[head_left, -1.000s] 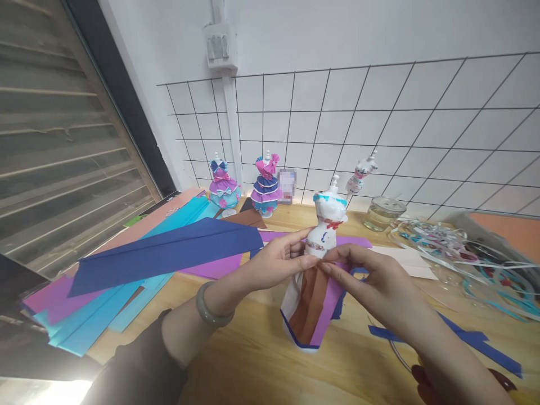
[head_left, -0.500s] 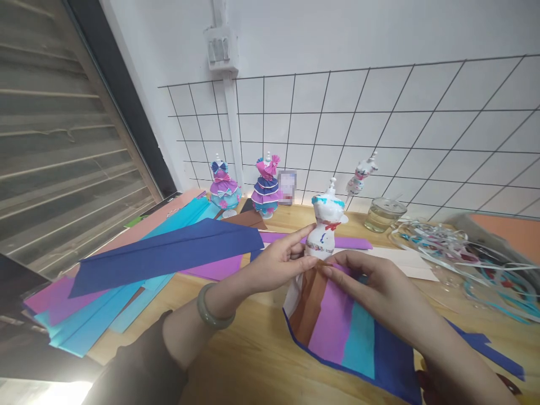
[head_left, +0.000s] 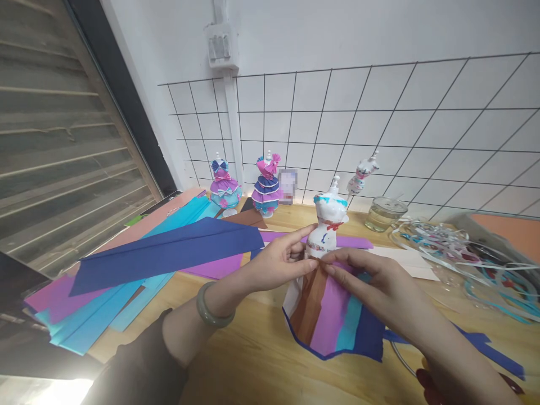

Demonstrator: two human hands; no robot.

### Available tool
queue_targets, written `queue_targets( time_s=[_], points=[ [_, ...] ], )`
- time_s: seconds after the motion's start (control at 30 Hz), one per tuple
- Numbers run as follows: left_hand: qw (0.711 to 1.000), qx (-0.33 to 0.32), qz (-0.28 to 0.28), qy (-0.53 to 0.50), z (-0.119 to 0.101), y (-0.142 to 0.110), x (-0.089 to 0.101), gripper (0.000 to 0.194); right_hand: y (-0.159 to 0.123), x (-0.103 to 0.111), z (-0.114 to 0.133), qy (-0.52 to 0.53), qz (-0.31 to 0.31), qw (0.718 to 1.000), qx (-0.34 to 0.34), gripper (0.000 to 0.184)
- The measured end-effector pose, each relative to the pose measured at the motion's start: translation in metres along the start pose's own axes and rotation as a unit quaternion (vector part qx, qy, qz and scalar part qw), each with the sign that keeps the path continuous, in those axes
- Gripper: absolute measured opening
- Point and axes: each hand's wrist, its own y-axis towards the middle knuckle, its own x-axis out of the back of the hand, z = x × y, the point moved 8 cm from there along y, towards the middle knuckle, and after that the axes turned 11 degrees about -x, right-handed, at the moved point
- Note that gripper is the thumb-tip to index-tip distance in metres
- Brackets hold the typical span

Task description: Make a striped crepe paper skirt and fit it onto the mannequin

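A small white dress form (head_left: 324, 230) with blue, red and floral trim stands tilted slightly in front of me. My left hand (head_left: 284, 256) is closed about its left side, forefinger against the waist and thumb at the hip. Below the hips hangs a striped skirt piece (head_left: 327, 318) in white, brown, purple, turquoise and navy, with a dark blue hem. Its top edge is pinched at the hip between thumb and forefinger of my right hand (head_left: 371, 275). The form's base is hidden behind the skirt piece and hands.
Coloured sheets (head_left: 169, 250) lie in a pile at left. Two dressed forms (head_left: 266, 188) and another bare form (head_left: 360, 175) stand at the back. A glass jar (head_left: 385, 215) and tangled ribbons (head_left: 447, 242) are at right. Navy strips (head_left: 485, 346) and partly hidden red handles (head_left: 426, 382) lie near my right forearm.
The skirt piece's right end has swung inward to the left and up, uncovering table and a thin curved grey line beside it. The dress form has shifted slightly; both hands keep their hold.
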Motion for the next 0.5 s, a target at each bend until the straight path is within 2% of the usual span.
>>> queue_targets(
  time_s=[0.2,0.3,0.5],
  points=[
    [1.0,0.0,0.004,-0.003,-0.002,0.0,0.0,0.064,-0.002,0.007,-0.008,-0.007,-0.055,0.997,-0.054,0.027],
    [1.0,-0.005,0.003,0.001,-0.003,0.0,0.0,0.065,-0.001,0.005,-0.011,0.016,-0.032,0.997,-0.074,0.027],
    [1.0,-0.013,0.005,-0.006,-0.003,0.001,-0.001,0.064,-0.001,0.002,-0.006,0.034,0.01,0.998,-0.048,0.029]
  ],
)
